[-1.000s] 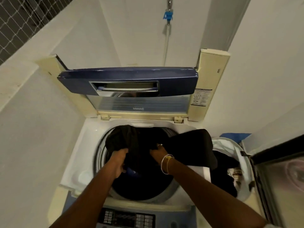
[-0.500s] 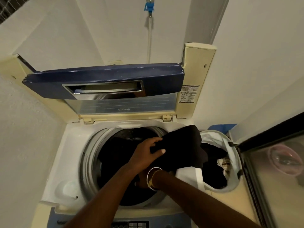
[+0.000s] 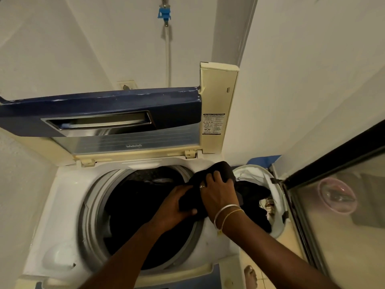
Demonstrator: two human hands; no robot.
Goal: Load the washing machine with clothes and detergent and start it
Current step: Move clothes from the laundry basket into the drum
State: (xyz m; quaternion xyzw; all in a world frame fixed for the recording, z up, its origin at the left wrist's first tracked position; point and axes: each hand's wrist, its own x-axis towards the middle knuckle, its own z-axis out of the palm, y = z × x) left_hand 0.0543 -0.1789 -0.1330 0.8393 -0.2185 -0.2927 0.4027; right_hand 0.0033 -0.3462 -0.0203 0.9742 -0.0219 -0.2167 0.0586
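Note:
The top-loading washing machine (image 3: 68,195) stands open, its blue lid (image 3: 100,113) raised at the back. Dark clothes (image 3: 135,205) lie inside the drum. A black garment (image 3: 220,170) drapes over the drum's right rim. My left hand (image 3: 177,207) grips its lower edge from the drum side. My right hand (image 3: 218,195), with a ring and bracelets at the wrist, grips the garment's top. Both hands meet at the rim. No detergent shows.
A white laundry basket (image 3: 258,174) holding more dark clothes sits right of the machine. A glass door with a dark frame (image 3: 302,174) stands at far right. A hose with a blue tap (image 3: 164,14) hangs on the back wall. White walls close in left and right.
Both hands left the drum and moved right to the garment on the rim. My right hand came up on top of it. The camera turned left and down.

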